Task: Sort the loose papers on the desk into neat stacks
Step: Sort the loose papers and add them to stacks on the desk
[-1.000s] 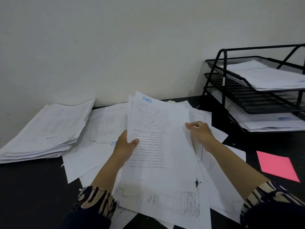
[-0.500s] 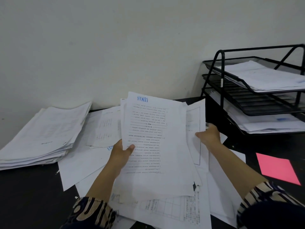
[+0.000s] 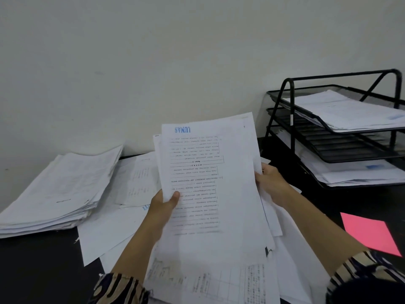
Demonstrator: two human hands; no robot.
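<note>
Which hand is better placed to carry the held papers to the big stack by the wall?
Probably left. The left hand already grips the held papers on the side facing the big stack, with only loose sheets between. The right hand holds the far edge, nearer the tray rack.

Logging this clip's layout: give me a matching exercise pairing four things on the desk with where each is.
Things:
1. sheaf with blue stamp
2. thick paper stack
3. pink sheet
4. black wire tray rack

Places:
A. flat on the desk, near right
B. far right, by the wall
C. lifted in both hands
D. left side of the desk

Pairs: 1-C, 2-D, 3-A, 4-B
</note>
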